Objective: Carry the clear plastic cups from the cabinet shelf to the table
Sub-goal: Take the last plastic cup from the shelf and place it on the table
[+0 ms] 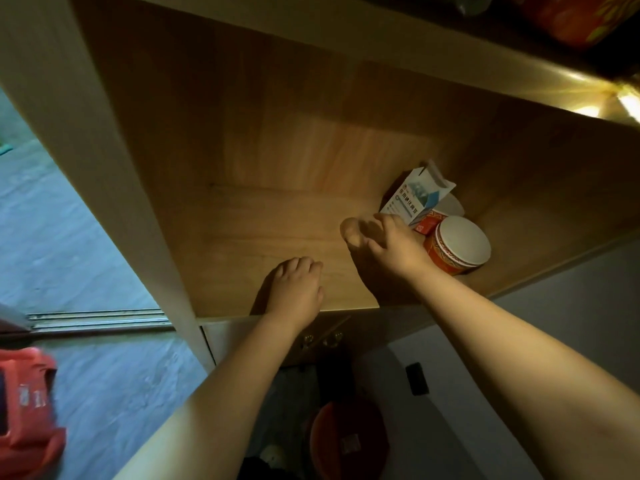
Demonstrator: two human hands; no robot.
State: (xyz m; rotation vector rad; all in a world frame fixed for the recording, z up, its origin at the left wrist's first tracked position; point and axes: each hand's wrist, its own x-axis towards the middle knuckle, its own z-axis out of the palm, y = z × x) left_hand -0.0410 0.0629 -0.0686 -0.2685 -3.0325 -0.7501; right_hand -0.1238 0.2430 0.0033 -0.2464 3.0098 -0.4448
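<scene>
floor: grey, far left, with a blurred red object (26, 410) at the frame's lower-left edge. Not part of the job.

left hand (294, 285): palm down, fingers curled under, resting on the front of the cabinet shelf (242, 220). Nothing in it that I could see. Forearm came up from bottom centre, wrist just over the shelf lip.

shelf: mostly bare wood on the left and in the middle; everything stored sat in the right rear corner.

right hand (384, 240): reached deeper, wrist bent down, fingers spread and part open. I couldn't tell whether it had hold of anything.

clear plastic cups: I couldn't pick them out for sure. A pale rounded form by the right thumb may have been one, too dim to call. So location: on the shelf under the right hand, if anywhere.

clutter: blue-white box (415, 199) just behind the right fingers, red patterned tub with white lid (460, 247) touching the right side of that hand.

step, my read: grasp at the shelf. I'd close around the cup wall lightly, since thin plastic buckles, and lift straight out, clear of the box and tub.

table: not in view.
</scene>
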